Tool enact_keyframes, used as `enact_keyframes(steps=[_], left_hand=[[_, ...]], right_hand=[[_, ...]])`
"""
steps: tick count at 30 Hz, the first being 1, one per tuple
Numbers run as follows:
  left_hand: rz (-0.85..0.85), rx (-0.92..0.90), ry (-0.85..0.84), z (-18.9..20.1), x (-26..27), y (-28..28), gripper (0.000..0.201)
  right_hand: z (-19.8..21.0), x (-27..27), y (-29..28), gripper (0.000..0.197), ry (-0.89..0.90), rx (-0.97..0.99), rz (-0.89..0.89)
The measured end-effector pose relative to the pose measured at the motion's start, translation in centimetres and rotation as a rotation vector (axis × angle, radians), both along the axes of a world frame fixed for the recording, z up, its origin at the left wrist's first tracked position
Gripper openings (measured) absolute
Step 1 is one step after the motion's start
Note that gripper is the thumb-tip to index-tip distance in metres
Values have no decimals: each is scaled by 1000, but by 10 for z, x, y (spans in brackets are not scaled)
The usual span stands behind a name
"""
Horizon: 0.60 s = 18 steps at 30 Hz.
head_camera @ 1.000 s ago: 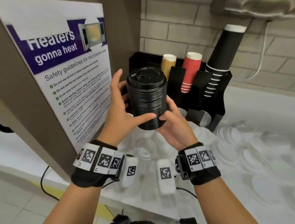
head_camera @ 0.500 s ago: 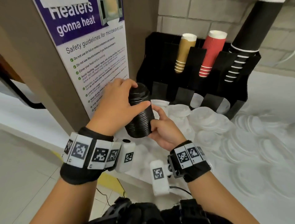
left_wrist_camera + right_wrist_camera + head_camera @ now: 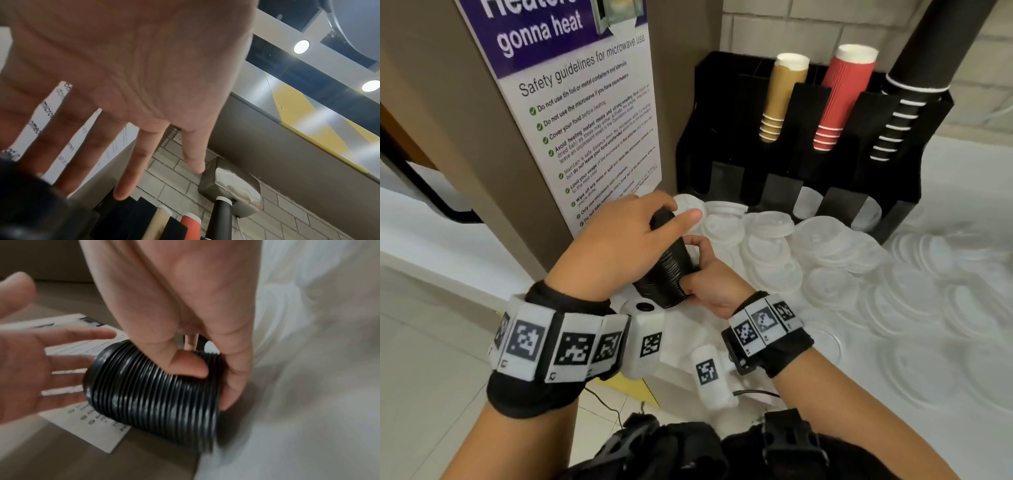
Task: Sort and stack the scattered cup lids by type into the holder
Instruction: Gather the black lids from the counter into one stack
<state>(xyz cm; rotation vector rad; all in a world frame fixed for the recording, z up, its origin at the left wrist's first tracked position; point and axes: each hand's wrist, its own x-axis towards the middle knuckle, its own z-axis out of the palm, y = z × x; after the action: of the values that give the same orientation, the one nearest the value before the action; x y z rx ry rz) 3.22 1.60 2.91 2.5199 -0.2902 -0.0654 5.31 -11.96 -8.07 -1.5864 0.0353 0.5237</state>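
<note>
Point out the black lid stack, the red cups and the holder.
black lid stack [image 3: 156,395]: right wrist view, ribbed side of the stack.
red cups [image 3: 840,99]: head view, ribbed side of the top cup.
holder [image 3: 717,113]: head view, left wall.

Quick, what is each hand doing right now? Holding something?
Left hand: open, fingers straight, over the top end of the stack of black lids.
Right hand: holding the lower end of that stack, thumb and fingers curled round it.

Probably staff pantry or café corner: microwave safety poster [image 3: 582,113], cup holder [image 3: 808,171], tiled wall [image 3: 791,27].
</note>
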Motion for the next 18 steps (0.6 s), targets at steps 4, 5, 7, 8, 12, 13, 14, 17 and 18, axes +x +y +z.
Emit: enact_keyframes(steps=[4,5,7,8,12,13,14,17,18], left_hand=[[27,-22,15,0,2,5,46],[30,-30,24,0,2,6,45],[35,-37,46,1,3,7,44],[34,-38,54,1,3,8,44],[34,-77,66,2,3,8,38],[30,-81,73,2,3,8,38],[20,-79,82,2,2,8,39],[-23,-78,104,2,0,8,39],[-33,-84,112,3,-1,7,38]], right_hand=[[6,-2,-6,73,-164,-347,180],[8,-2,-9,74,-210,-426,199],[11,-2,-12,74,-265,-547,226],[12,-3,-14,73,-279,-588,228],[15,-3,-23,59,-287,-695,189],[15,-3,-24,57,-265,-700,183],[15,-2,-24,55,-235,-691,181],[12,-1,-22,55,-166,-646,189],[11,0,-20,52,-158,-638,195]])
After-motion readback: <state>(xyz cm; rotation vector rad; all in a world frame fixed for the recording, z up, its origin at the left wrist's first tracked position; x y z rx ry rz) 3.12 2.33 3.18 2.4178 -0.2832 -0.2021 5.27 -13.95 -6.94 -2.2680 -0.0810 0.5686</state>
